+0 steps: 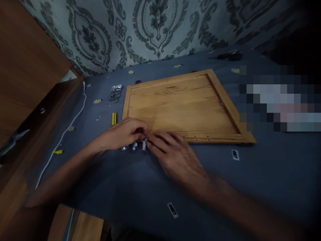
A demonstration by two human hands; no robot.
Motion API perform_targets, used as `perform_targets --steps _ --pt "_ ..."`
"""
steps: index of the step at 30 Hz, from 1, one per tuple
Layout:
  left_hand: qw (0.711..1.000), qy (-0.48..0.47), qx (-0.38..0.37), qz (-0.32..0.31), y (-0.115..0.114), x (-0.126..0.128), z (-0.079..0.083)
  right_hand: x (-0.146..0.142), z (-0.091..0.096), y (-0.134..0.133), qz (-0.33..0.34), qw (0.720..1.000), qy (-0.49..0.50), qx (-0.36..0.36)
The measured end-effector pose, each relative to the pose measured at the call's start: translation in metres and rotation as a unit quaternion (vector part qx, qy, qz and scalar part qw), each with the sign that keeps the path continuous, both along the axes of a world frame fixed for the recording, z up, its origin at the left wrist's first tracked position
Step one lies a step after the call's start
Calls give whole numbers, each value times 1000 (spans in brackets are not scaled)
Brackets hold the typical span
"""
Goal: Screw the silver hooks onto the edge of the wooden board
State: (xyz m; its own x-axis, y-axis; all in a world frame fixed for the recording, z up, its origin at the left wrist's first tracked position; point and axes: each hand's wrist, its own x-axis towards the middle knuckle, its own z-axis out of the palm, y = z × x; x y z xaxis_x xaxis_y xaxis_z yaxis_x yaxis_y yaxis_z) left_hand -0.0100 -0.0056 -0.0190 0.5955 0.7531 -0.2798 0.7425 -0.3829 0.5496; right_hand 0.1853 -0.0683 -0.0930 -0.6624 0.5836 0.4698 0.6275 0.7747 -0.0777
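Note:
A framed wooden board (173, 103) lies on the dark blue cloth, its front rail nearest me. My left hand (129, 132) is over the rail's left part, thumb and fingers pinched together. My right hand (175, 154) reaches in from the right, its fingers bent over the rail and their tips meeting the left fingertips. Whatever lies between the fingertips is hidden. Just below them, several small silver metal fittings (134, 146) stick out along the front edge; the rightmost touches or nearly touches my right fingertips. Small dark holes (195, 137) dot the rail farther right.
A pile of small metal parts (115, 93) and a yellow object (114, 118) lie left of the board. A white cable (75, 117) runs along the cloth's left side. Behind the board lies a dark tool (229, 55). Patterned fabric (157, 26) rises at the back.

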Motion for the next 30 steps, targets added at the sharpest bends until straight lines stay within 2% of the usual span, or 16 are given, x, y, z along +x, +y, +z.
perform_targets --steps 13,22,26,30 --pt "998 27 32 -46 1 4 1 0 1 0 2 1000 7 -12" --pt "998 21 44 -48 -3 0 0 1 1 -1 3 1000 -1 -22" --pt "997 22 61 -48 -7 1 2 1 1 -1 1 1000 0 -18" --pt "992 25 92 -78 -9 0 0 1 0 -1 2 1000 -2 -15"
